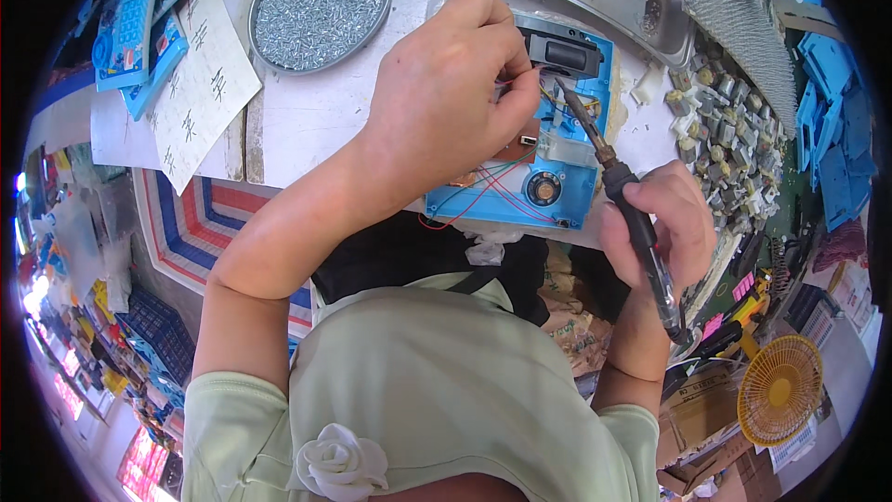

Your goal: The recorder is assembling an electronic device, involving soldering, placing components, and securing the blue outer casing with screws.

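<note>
My right hand (671,228) grips a soldering iron (636,223) by its black handle. The iron's tip reaches over an open blue plastic casing (581,188), close to a black rectangular part (562,53) at its far end. Over the casing's left side, my left hand (455,93) is closed in a pinch by the iron's tip; thin wires run there, but what the fingers hold is too small to make out. Inside the casing sit a round speaker (543,189) and a brown circuit board (521,142), partly hidden by my left hand. Red and green wires loop from the board.
A round tray (383,19) of small metal pieces stands at the far left, beside a marked paper sheet (216,84) and blue casings (130,23). Beyond lies a steel tray (683,33). Small grey blocks (734,130) pile at right, with a yellow fan (780,390) nearer.
</note>
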Demonstrator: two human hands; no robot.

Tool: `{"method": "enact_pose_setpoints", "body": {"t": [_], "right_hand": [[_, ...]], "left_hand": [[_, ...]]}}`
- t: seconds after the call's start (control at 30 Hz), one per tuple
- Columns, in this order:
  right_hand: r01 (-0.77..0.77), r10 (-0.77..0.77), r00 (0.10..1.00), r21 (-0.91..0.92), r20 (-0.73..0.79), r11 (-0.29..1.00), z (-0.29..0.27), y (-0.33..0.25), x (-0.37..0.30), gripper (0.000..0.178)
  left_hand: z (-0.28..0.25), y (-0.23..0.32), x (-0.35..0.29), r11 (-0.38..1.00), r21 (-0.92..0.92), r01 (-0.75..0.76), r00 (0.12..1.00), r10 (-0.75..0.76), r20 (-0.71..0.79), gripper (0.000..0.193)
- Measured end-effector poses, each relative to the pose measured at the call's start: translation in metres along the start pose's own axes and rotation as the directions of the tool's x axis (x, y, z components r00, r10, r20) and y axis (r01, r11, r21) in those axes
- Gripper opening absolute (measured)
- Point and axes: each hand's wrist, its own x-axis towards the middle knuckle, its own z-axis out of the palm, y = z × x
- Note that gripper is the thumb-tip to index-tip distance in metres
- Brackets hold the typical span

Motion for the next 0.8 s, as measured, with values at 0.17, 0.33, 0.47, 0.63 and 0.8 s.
{"method": "enact_pose_setpoints", "body": {"t": [0.17, 0.33, 0.47, 0.63, 0.8], "right_hand": [[-0.03, 0.03, 1.0, 0.018, 0.007, 0.999, -0.001, 0.003, 0.0, 0.032], [-0.03, 0.029, 1.0, 0.009, 0.01, 1.0, 0.004, 0.003, 0.004, 0.031], [-0.033, 0.033, 0.999, 0.005, 0.015, 0.999, 0.005, 0.004, 0.007, 0.031], [-0.02, 0.02, 1.0, 0.004, 0.016, 1.0, 0.006, 0.006, 0.008, 0.031], [-0.013, 0.012, 1.0, 0.007, 0.015, 1.0, 0.006, 0.006, 0.009, 0.03]], "left_hand": [[0.002, 0.001, 0.0, 1.0, 0.006, 0.008, 1.0, -0.008, -0.009, 0.012], [0.007, 0.001, -0.002, 0.999, 0.033, -0.004, 0.999, 0.005, -0.054, 0.012], [0.008, 0.001, -0.001, 0.998, 0.063, -0.023, 0.997, 0.028, -0.075, 0.012], [0.011, -0.001, -0.002, 0.995, 0.089, -0.046, 0.994, 0.055, -0.095, 0.013], [0.012, -0.001, -0.002, 0.992, 0.115, -0.055, 0.991, 0.068, -0.113, 0.013]]}}
